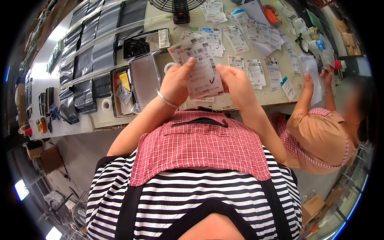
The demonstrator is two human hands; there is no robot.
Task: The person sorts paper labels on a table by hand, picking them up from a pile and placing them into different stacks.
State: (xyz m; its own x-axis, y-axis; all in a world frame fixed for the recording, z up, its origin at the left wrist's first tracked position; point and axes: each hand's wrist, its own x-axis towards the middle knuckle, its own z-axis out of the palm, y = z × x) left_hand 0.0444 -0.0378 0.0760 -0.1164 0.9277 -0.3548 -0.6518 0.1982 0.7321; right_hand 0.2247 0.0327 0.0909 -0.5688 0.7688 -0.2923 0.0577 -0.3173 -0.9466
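the tabletop (100, 120) runs long and pale from the far left to the right, and its near edge passes just under the person's hands, with bare floor between that edge and the body. on the left half the surface is crowded: rows of dark grey plastic mailer bags (86, 60) lie side by side, then a shallow tray (113, 94) with small coloured packets, a roll of tape (106, 105) just beside it, and a flat silvery pouch (145, 78) propped over the tray's right side. the right half is strewn with white printed labels (256, 72) laid in loose rows, leaving only narrow strips of bare surface between them. a black fan (178, 8) stands at the far edge.

both hands are raised above the near edge, close together. the left hand (176, 82) is closed on a small stack of printed labels (198, 70), thumb on the front face near the upper left and fingers hidden behind; a thin bangle sits on that wrist. the right hand (236, 86) pinches the stack's right edge, fingers curled, its grip closed on the same paper. the stack stands nearly upright, tilted a little to the left, its face toward the person and a check mark low on the top sheet.

both forearms rise from the lower middle, elbows bent and spread. at the right a co-worker's hands (316, 78) rest on a white sheet on the tabletop, well apart.
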